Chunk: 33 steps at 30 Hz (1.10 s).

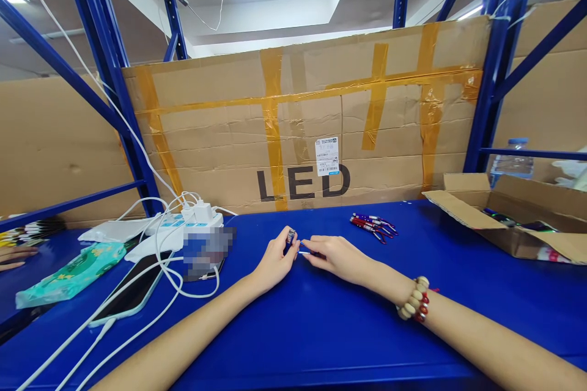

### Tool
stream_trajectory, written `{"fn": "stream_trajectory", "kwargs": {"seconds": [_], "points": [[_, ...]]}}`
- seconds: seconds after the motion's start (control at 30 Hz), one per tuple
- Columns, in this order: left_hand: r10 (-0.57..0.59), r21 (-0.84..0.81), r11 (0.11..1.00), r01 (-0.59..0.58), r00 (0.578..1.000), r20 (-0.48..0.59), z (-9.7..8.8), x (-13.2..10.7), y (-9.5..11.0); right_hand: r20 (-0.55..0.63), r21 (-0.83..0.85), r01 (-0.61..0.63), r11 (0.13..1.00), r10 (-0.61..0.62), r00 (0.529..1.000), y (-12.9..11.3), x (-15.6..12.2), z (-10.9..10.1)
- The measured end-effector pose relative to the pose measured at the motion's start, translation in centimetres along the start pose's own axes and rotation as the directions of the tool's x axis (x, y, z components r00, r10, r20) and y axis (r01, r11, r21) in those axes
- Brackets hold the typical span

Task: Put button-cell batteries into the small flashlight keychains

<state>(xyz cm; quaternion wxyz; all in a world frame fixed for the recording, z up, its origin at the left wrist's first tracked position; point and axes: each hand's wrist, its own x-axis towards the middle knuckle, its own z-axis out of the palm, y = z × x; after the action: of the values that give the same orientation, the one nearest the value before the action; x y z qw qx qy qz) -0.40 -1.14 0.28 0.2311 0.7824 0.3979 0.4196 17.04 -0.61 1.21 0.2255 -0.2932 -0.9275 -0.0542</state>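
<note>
Above the middle of the blue table, my left hand is closed on a small dark piece with a silvery part; its exact kind is too small to tell. Just to the right, my right hand has its fingers pinched together, fingertips almost meeting the left ones. A thin whitish stick-like piece shows at the right fingertips, pointing towards my left hand. Beyond my right hand lies a small bundle of slim red and blue pieces with loops.
At left, a power strip, white cables, a phone and a green soft pack crowd the table. An open cardboard box stands at right. Cardboard walls the back between blue posts. Another person's hand shows far left.
</note>
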Motion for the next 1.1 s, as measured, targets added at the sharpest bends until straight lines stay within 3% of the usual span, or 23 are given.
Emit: {"fn": "stream_trajectory", "kwargs": {"seconds": [0.4, 0.53, 0.63, 0.77, 1.1], "points": [[-0.009, 0.053, 0.999, 0.008, 1.0, 0.025, -0.1, -0.1, 0.49, -0.14, 0.062, -0.071, 0.996, 0.079, 0.987, -0.27, 0.25, 0.23], [-0.072, -0.037, 0.996, 0.076, 0.991, 0.114, -0.21, -0.25, 0.27, -0.289, 0.103, -0.129, 0.986, 0.154, 0.945, -0.1, 0.26, -0.32], [-0.001, -0.02, 1.0, 0.005, 0.986, 0.168, -0.24, -0.34, 0.12, -0.368, 0.13, -0.14, 0.982, 0.179, 0.912, -0.14, 0.29, -0.54], [0.054, 0.077, 0.995, -0.071, 0.978, 0.2, -0.18, -0.34, 0.03, -0.371, 0.136, -0.11, 0.985, 0.154, 0.916, -0.35, 0.3, -0.3], [0.056, 0.073, 0.995, -0.066, 0.99, 0.13, -0.12, -0.23, -0.26, -0.315, 0.125, -0.113, 0.986, 0.147, 0.938, -0.41, 0.28, 0.0]]}}
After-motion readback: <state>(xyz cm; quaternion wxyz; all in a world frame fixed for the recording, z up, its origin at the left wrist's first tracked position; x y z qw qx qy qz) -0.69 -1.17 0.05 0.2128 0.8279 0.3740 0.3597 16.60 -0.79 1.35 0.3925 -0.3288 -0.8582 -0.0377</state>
